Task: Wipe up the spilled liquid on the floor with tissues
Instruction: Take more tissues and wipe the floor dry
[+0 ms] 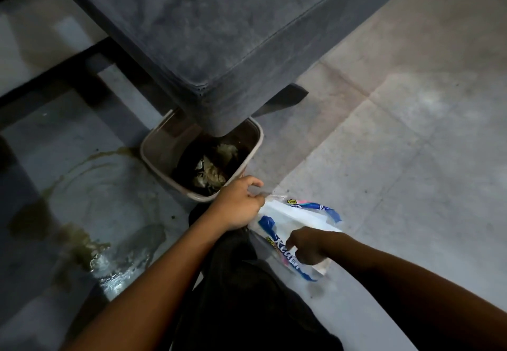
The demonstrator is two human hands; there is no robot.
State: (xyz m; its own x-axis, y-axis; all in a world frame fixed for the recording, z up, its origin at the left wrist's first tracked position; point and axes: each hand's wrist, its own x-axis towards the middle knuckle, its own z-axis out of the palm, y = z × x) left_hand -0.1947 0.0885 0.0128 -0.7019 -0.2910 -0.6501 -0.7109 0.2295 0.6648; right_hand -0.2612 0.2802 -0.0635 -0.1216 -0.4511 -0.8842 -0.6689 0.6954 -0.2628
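My left hand [241,202] pinches tissue pack [290,230]: glossy crinkled plastic film. Sofa [219,35]: matt blue-grey napped cloth. Bin [153,147]: smooth beige plastic. Floor [397,158]: matt tile, wet sheen at spill [109,265].

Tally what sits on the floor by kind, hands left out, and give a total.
Tissue packs: 1, the white and blue tissue pack, held by the left hand and right hand.
Waste bins: 1, the bin with crumpled waste inside.
Spills: 1, the yellowish spill.
Sofas: 1, the grey sofa.
Total: 4
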